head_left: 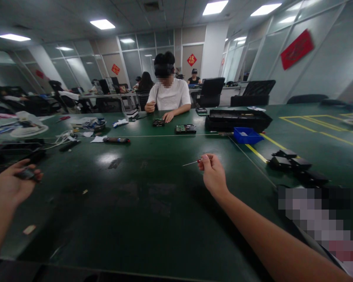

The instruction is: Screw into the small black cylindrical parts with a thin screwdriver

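Seeing a pale scrap (29, 229) down front on the green tabletop (106, 239). Then, out at the left edge, holding a small dark block (27, 174) in the left hand (14, 182), with curled fingers around it, too murky to name properly. Over to the right, pinching a red-handled screwdriver (191, 163) in the right hand (214, 172), with thumb and fingers closed down on it, apparently up off the table. Worth noticing imo: lying crosswise, tip aimed left and a touch back toward the near edge, so roughly to the block's side. Nowhere near touching though, with a wide stretch of tabletop between. Farther off, some black boxes (279, 162) and a blue plastic bin (248, 137), way closer to the right hand. Past those, a circuit board (186, 128), then a co-worker in a white T-shirt (172, 96).
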`<state>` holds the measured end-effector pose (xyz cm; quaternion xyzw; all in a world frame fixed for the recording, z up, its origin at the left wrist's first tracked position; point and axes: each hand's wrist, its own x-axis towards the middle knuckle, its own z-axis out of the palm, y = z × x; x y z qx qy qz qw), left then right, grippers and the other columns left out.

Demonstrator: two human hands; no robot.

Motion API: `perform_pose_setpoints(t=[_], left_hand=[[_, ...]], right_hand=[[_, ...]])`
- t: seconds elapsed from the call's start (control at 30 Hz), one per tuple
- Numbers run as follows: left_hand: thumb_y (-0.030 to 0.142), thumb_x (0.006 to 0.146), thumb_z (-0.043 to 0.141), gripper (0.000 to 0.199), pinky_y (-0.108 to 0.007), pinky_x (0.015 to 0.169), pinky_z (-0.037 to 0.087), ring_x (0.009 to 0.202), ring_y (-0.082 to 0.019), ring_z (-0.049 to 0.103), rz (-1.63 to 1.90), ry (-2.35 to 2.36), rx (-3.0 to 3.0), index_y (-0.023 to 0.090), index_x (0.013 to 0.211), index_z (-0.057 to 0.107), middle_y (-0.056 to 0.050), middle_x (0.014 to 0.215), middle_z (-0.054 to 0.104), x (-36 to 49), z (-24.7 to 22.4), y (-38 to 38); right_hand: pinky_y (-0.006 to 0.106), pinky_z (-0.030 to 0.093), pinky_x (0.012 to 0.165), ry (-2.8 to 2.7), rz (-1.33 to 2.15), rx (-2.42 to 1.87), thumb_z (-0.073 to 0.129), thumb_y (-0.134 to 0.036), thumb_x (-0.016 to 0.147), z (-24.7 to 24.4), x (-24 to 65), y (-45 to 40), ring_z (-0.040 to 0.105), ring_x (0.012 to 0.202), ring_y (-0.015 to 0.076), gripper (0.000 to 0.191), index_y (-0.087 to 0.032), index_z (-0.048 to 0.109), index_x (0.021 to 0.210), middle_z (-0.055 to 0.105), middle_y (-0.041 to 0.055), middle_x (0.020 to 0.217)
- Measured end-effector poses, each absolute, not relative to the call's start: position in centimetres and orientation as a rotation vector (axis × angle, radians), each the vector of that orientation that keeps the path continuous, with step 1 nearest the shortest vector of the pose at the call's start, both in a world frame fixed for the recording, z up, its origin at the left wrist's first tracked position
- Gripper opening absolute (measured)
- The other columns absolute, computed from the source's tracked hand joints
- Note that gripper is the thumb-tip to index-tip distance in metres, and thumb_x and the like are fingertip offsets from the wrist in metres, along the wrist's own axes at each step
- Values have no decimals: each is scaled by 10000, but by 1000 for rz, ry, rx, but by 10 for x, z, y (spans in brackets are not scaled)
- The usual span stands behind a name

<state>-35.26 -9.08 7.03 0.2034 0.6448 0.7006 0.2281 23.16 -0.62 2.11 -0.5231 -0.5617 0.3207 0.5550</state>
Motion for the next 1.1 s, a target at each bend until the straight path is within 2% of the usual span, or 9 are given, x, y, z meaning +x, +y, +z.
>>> perform_pose_setpoints(t=[0.1,0.3,0.43,0.57,0.77,0.87,0.97,1.1], left_hand=[[-21,773,444,289,-219,625,508,654,-111,529,1958,1631,657,162,951,580,-3,759,534,-330,72,-73],[-3,706,505,353,-256,651,504,686,-149,528,1865,1308,780,150,1009,603,-23,760,540,-254,88,-49],[65,745,483,300,-265,642,489,682,-163,522,1828,1125,812,123,1009,616,-48,755,538,-190,96,-35],[76,716,516,377,-249,607,459,650,-158,525,1623,1072,945,127,1076,612,-43,762,545,-130,97,-24],[67,629,539,433,-253,640,452,687,-152,535,1422,926,991,128,1051,616,-40,795,552,-43,93,-20],[79,624,507,407,-265,651,437,692,-150,531,1327,932,1038,127,1008,635,-45,812,562,-8,82,-20],[106,690,484,344,-293,739,456,762,-167,551,1235,1031,1244,134,992,646,-52,849,587,18,61,-21],[80,737,530,474,-346,854,474,914,-209,592,980,1329,1664,176,1199,588,-66,1012,632,31,29,-21]], right_hand=[[377,497,759,-1322,747,-1232,487,-505,975,22,232,-7,630,796,209,298,-233,608,992,677,44,876],[373,493,751,-1330,738,-1236,481,-503,978,22,231,-6,631,798,207,307,-225,609,998,676,48,883],[367,497,748,-1327,719,-1222,481,-507,974,24,230,-7,627,778,200,313,-221,608,988,676,45,866],[365,496,730,-1336,716,-1235,475,-524,973,25,231,-8,633,777,207,331,-224,615,984,684,53,865],[366,498,742,-1358,722,-1228,472,-522,982,23,233,-8,633,790,208,329,-225,613,1003,680,52,874],[368,501,756,-1358,720,-1224,465,-514,989,22,233,-7,628,786,202,327,-221,610,1006,676,51,872],[371,505,760,-1378,728,-1227,461,-518,988,22,233,-8,633,795,204,335,-220,612,1014,677,55,879],[371,513,771,-1383,745,-1197,494,-526,966,20,229,-8,644,812,208,334,-216,607,1014,685,61,906]])
